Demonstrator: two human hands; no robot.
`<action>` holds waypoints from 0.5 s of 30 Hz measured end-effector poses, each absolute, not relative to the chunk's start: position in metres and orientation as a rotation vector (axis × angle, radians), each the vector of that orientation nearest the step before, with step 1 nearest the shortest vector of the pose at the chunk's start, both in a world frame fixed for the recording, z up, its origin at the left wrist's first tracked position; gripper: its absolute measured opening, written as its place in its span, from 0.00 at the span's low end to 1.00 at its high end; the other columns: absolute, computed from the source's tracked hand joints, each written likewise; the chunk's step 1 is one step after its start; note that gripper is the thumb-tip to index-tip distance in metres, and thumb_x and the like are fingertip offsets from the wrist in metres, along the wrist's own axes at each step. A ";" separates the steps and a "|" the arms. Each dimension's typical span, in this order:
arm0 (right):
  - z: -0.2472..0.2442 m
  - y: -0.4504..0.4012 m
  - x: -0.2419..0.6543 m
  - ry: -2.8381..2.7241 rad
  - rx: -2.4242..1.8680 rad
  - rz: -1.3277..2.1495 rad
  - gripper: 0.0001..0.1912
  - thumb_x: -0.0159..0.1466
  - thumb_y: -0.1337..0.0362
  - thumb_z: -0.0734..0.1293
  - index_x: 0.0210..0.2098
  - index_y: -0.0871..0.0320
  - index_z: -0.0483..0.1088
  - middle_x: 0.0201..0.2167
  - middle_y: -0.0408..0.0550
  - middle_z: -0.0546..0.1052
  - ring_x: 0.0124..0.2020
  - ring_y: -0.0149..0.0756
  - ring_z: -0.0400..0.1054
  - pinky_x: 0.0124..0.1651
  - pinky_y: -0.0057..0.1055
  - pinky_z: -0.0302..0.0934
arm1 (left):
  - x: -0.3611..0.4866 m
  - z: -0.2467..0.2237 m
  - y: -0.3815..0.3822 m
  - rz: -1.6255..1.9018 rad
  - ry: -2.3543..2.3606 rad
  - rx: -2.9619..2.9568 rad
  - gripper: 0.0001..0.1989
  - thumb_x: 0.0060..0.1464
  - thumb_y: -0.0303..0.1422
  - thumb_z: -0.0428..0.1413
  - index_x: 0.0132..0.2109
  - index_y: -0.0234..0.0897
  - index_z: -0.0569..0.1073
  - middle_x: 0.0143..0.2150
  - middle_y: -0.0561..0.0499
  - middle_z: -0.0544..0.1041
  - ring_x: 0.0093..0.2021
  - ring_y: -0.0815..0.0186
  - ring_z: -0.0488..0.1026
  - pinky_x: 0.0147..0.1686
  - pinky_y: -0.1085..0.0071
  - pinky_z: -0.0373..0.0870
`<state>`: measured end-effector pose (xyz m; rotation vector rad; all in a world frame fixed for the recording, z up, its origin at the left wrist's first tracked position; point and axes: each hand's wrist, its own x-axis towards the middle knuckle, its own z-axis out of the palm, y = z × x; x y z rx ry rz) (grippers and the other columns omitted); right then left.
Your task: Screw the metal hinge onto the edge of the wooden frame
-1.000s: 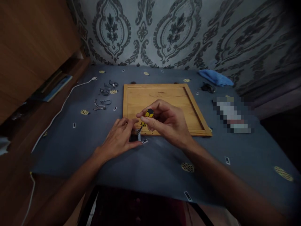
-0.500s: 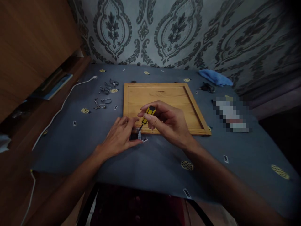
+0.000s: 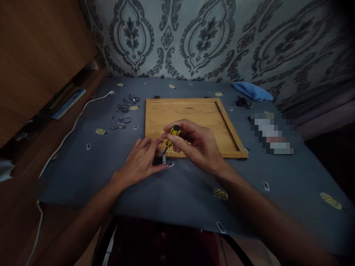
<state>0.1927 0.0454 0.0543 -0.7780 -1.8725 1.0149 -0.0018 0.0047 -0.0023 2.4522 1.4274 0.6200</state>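
A yellow-and-black screwdriver is gripped between the thumb and fingers of my right hand. It tilts down to the left, its tip against a small grey metal fitting at the near edge of a wooden framed panel. My left hand curves round that fitting, thumb below and fingers above, holding it to the panel's edge near the left corner. The fitting's exact kind is hard to make out, and fingers partly cover it. Small holes show along the edge to its right.
Several loose metal fittings with wire loops lie left of the panel. A white cable runs along the table's left side by a wooden cabinet. A blue cloth, a dark object and a blurred-out item are at right.
The screwdriver and my right hand have shifted very slightly left. My left hand keeps its hold on the fitting, and the whole view has moved a touch.
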 end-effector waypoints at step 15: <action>0.059 0.032 0.193 -1.672 -0.869 0.826 0.04 0.67 0.62 0.71 0.41 0.54 0.76 0.35 0.44 0.80 0.24 0.28 0.68 0.26 0.27 0.65 | -0.002 -0.001 0.006 0.613 1.405 2.430 0.34 0.56 0.44 0.67 0.61 0.36 0.63 0.47 0.46 0.80 0.51 0.51 0.71 0.50 0.57 0.66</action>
